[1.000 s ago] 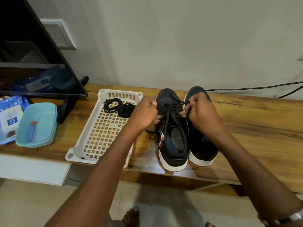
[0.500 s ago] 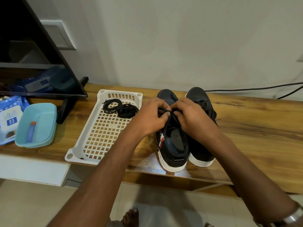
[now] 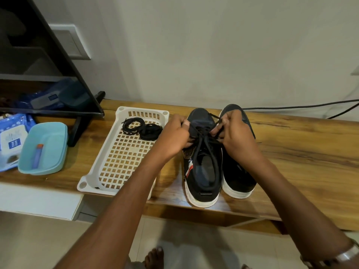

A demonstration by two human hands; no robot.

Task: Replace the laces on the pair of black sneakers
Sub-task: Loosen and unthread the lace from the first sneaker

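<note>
Both hands were on the left sneaker (image 3: 202, 166) on the bench (image 3: 291, 152): left hand (image 3: 174, 136) and right hand (image 3: 236, 133) each pinched the lace (image 3: 200, 150) (looked like knot-tying). Next probably pulling it snug evenly.

No readable text anywhere.

The blue packet (image 3: 11, 140) at the counter's far left carries a white label with a dark blue block of print, too small to read; the nearer sneaker (image 3: 202, 166) shows a red-and-white side mark, no letters legible.
</note>
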